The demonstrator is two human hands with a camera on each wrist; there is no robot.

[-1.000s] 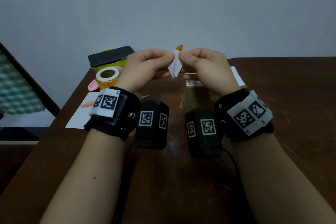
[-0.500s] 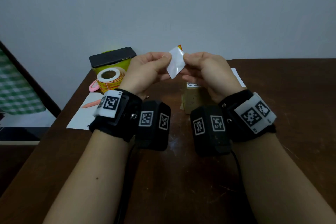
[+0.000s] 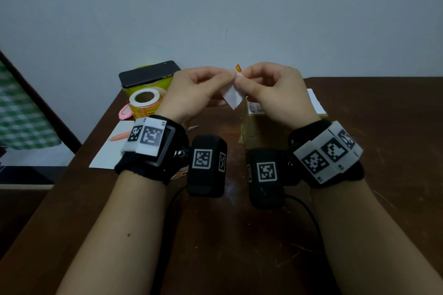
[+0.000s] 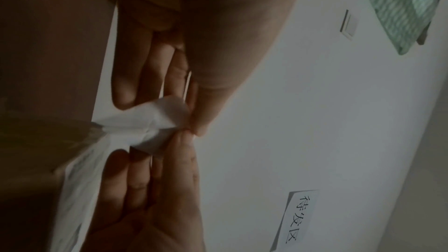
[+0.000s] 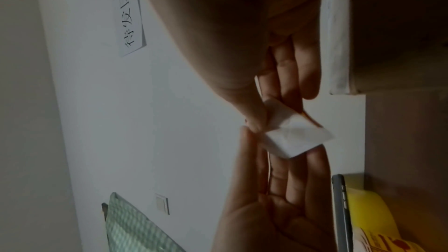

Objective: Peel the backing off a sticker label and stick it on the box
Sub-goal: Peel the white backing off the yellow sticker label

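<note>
White sticker label (image 3: 232, 96) pinched between both hands.

head view overhead, wrist views close, sideways

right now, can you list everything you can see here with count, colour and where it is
sticker label: 1, white backing with a red-yellow corner, pinched between both hands above the table
box: 1, brown cardboard with a white printed label, on the table under the right hand
label roll: 1, orange and white, far left of the table
phone: 1, black, lying on a yellow container behind the roll
pink item: 1, beside the roll, too hidden to identify
white paper: 1, left table edge
table: 1, dark brown
wrist cameras: 2, black
hands: left hand, right hand
</note>
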